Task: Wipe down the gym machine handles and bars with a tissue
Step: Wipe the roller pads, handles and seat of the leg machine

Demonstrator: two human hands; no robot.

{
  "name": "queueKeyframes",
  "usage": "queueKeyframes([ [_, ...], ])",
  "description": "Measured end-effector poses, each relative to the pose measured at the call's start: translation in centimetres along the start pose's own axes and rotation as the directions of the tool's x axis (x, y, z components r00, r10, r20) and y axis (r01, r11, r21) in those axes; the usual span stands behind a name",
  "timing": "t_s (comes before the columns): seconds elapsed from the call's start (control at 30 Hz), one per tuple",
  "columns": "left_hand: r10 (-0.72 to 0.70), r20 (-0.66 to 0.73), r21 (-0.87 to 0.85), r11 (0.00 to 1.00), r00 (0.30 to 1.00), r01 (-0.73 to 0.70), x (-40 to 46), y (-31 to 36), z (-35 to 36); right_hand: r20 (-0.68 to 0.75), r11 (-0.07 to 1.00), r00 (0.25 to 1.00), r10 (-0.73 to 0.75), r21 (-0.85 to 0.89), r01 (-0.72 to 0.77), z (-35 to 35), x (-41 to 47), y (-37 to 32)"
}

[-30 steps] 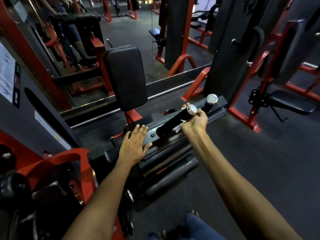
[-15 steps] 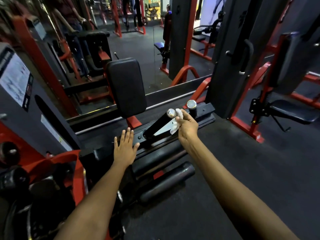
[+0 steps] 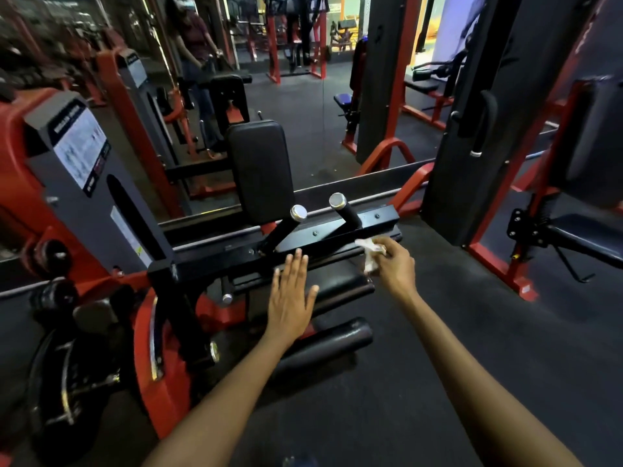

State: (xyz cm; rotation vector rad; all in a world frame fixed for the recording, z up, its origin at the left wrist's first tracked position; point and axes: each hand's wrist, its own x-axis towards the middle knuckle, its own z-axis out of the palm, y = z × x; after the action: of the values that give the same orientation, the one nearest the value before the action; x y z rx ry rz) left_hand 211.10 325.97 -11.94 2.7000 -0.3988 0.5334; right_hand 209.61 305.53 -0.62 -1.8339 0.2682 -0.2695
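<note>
At the left stands the red and grey gym machine [image 3: 84,183] with a black back pad [image 3: 259,170]. The left hand [image 3: 291,298] is flat, its fingers [image 3: 298,264] straight and a little spread, over the black bar [image 3: 323,235]. Two black handles [image 3: 286,225] with silver caps rise from this bar. The right hand [image 3: 392,266] pinches the white tissue [image 3: 371,252] just beside the bar's right end.
</note>
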Motion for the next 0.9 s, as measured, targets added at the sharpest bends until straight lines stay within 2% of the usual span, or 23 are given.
queueKeyframes([
  [0.07, -0.025, 0.008, -0.003, 1.000, 1.000, 0.025, 0.2, 1.7, 0.7, -0.001, 0.995, 0.999, 0.036, -0.095, -0.036, -1.1, 0.4, 0.7],
  [0.17, -0.066, 0.021, -0.021, 0.998, 0.998, 0.066, 1.3, 3.6, 1.5, -0.009, 0.995, 0.998, 0.068, -0.073, -0.069, -1.9, 1.6, 1.7],
  [0.37, -0.163, 0.019, -0.043, 0.986, 0.986, 0.164, 5.6, 4.4, 4.3, -0.007, 0.978, 0.999, -0.054, -0.201, 0.051, -2.4, 5.9, 3.9],
  [0.53, -0.237, 0.016, 0.001, 0.972, 0.971, 0.237, 10.0, 2.7, 6.9, -0.036, 0.989, 0.999, -0.033, -0.146, 0.027, -1.4, 10.4, 4.3],
  [0.8, -0.265, 0.057, 0.071, 0.963, 0.963, 0.260, 15.9, -1.6, 9.4, -0.032, 0.959, 0.983, -0.182, -0.225, 0.170, 1.2, 16.4, 3.8],
  [0.9, -0.252, 0.050, 0.090, 0.965, 0.966, 0.247, 16.5, -2.4, 10.0, -0.048, 0.935, 0.951, -0.304, -0.207, 0.289, 2.6, 17.1, 2.5],
])
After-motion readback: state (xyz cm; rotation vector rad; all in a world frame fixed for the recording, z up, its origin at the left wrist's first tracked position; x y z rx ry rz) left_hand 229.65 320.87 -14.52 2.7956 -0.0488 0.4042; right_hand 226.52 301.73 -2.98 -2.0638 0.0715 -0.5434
